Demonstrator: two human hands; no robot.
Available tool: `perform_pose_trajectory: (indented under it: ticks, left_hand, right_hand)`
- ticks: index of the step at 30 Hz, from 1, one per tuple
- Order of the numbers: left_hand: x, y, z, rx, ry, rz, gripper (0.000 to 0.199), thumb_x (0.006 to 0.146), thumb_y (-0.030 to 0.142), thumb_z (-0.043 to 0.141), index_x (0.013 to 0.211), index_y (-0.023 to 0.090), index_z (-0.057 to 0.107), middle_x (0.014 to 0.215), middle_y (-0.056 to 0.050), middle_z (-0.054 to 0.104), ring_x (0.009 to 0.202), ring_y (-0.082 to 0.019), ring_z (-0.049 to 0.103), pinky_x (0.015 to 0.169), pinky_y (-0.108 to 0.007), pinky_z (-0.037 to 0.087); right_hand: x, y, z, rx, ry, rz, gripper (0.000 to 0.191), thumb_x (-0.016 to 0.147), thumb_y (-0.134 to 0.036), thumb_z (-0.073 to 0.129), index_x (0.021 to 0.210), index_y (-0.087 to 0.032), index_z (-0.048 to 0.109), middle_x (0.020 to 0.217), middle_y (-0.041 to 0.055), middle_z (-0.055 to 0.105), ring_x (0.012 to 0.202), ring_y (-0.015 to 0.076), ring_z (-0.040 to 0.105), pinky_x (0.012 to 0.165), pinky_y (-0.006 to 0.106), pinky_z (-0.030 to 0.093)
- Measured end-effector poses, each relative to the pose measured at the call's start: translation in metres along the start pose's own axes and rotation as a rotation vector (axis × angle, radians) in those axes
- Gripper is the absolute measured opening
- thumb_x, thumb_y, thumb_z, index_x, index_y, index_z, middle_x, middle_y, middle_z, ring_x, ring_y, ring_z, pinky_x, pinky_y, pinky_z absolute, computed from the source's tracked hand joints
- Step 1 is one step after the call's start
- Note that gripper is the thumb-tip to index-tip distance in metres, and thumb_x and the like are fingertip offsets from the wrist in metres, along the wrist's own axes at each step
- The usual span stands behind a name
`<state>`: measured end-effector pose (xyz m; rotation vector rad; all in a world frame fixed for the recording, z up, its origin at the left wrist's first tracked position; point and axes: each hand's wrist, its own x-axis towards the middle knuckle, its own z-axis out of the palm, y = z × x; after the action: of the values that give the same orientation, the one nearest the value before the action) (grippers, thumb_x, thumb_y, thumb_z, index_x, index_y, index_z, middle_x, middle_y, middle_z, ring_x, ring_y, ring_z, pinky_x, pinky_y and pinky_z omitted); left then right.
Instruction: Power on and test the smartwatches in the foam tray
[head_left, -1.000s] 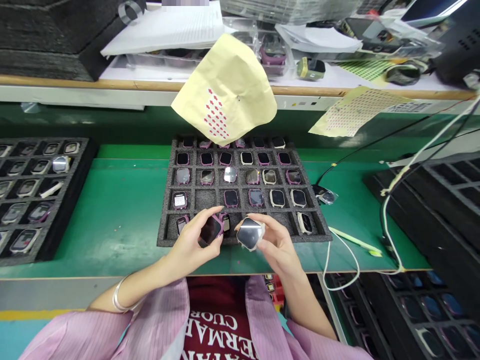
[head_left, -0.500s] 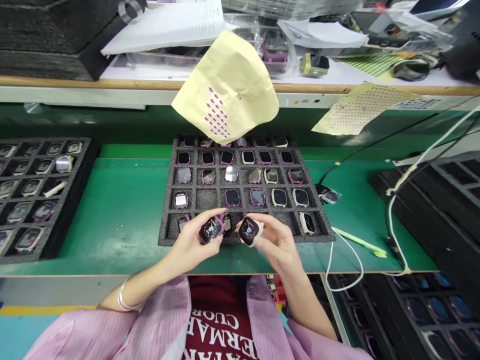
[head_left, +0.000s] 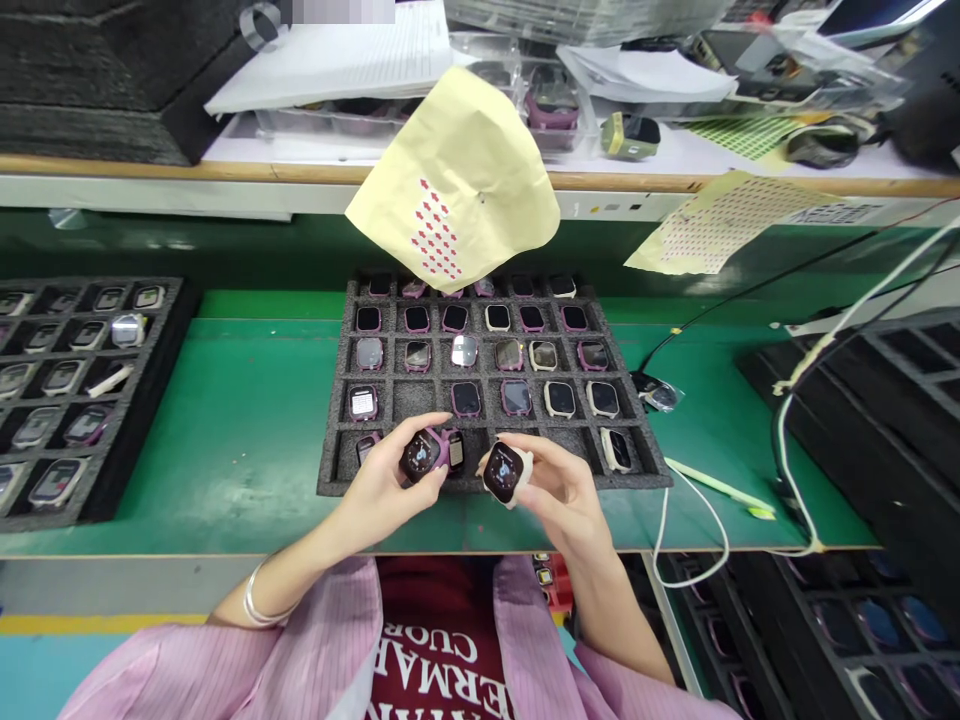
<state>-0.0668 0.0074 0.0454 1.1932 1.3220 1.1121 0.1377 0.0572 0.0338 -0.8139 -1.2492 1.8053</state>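
Head camera: A person's left grip [head_left: 382,482] pinches a purple watch [head_left: 421,456] between thumb and fingers while the right grip [head_left: 566,492] pinches a white watch [head_left: 503,472] just beside it, both screens lit. Beneath and beyond the two grips, a dark tray [head_left: 330,452] of rowed watches [head_left: 466,399] rests on a green desk [head_left: 255,400]. A second tray [head_left: 139,420] lies well left of the left grip; a green stick [head_left: 716,480], right of the right.

We hold a purple-cased watch [head_left: 421,455], lit display toward us. Right of it, apart, is a white-cased watch [head_left: 504,473] (likewise lit).
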Motion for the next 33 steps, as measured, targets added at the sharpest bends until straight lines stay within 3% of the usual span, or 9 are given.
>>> perform_pose_trajectory:
  ticks: [5, 11, 16, 26, 29, 33]
  left_hand:
    - [0.001, -0.002, -0.002, 0.040, 0.012, 0.011, 0.045, 0.078, 0.013, 0.057, 0.123, 0.017, 0.056, 0.099, -0.004, 0.064, 0.081, -0.014, 0.057, 0.076, -0.024, 0.046]
    - [0.002, -0.005, -0.008, -0.011, 0.033, -0.023, 0.048, 0.082, 0.020, 0.058, 0.130, 0.019, 0.051, 0.105, -0.005, 0.063, 0.077, -0.013, 0.058, 0.069, -0.023, 0.047]
    - [0.002, -0.005, -0.011, -0.002, 0.063, -0.014, 0.045, 0.081, 0.020, 0.059, 0.126, 0.019, 0.054, 0.100, -0.004, 0.062, 0.071, -0.011, 0.056, 0.064, -0.021, 0.045]
    - [-0.004, 0.002, -0.012, 0.026, 0.034, -0.006, 0.039, 0.081, 0.014, 0.057, 0.120, 0.020, 0.054, 0.085, 0.001, 0.056, 0.062, -0.008, 0.050, 0.056, -0.019, 0.042]
    - [0.000, 0.000, -0.011, -0.067, 0.019, -0.066, 0.039, 0.083, 0.017, 0.058, 0.121, 0.020, 0.051, 0.079, 0.003, 0.053, 0.054, -0.007, 0.049, 0.054, -0.021, 0.044]
    - [0.004, -0.002, -0.010, -0.323, -0.041, -0.198, 0.045, 0.080, 0.023, 0.066, 0.120, 0.018, 0.047, 0.081, 0.000, 0.059, 0.052, -0.009, 0.056, 0.052, -0.024, 0.048]
  right_hand:
    - [0.004, 0.002, 0.000, -0.035, 0.027, 0.022, 0.038, 0.075, -0.036, 0.078, 0.111, -0.026, 0.070, 0.096, 0.0062, 0.072, 0.080, 0.0233, 0.067, 0.067, 0.032, 0.054]
    - [0.004, 0.003, -0.001, -0.039, 0.052, -0.011, 0.037, 0.076, -0.036, 0.077, 0.112, -0.027, 0.070, 0.101, 0.0064, 0.072, 0.090, 0.0251, 0.066, 0.076, 0.035, 0.053]
    - [0.001, 0.002, -0.001, -0.060, 0.062, 0.015, 0.040, 0.075, -0.037, 0.077, 0.113, -0.025, 0.069, 0.099, 0.0075, 0.072, 0.083, 0.0248, 0.066, 0.068, 0.035, 0.053]
    - [-0.001, -0.002, 0.000, -0.015, 0.030, 0.010, 0.037, 0.076, -0.036, 0.077, 0.110, -0.025, 0.071, 0.094, 0.0068, 0.072, 0.082, 0.0250, 0.067, 0.071, 0.035, 0.054]
    - [0.002, -0.003, 0.000, -0.002, -0.014, 0.052, 0.041, 0.079, -0.038, 0.074, 0.116, -0.023, 0.067, 0.095, 0.0085, 0.073, 0.087, 0.0272, 0.068, 0.075, 0.039, 0.055]
    - [0.005, -0.004, 0.002, 0.097, -0.083, 0.169, 0.054, 0.086, -0.036, 0.065, 0.137, -0.023, 0.051, 0.100, 0.0098, 0.073, 0.087, 0.0257, 0.070, 0.084, 0.043, 0.054]
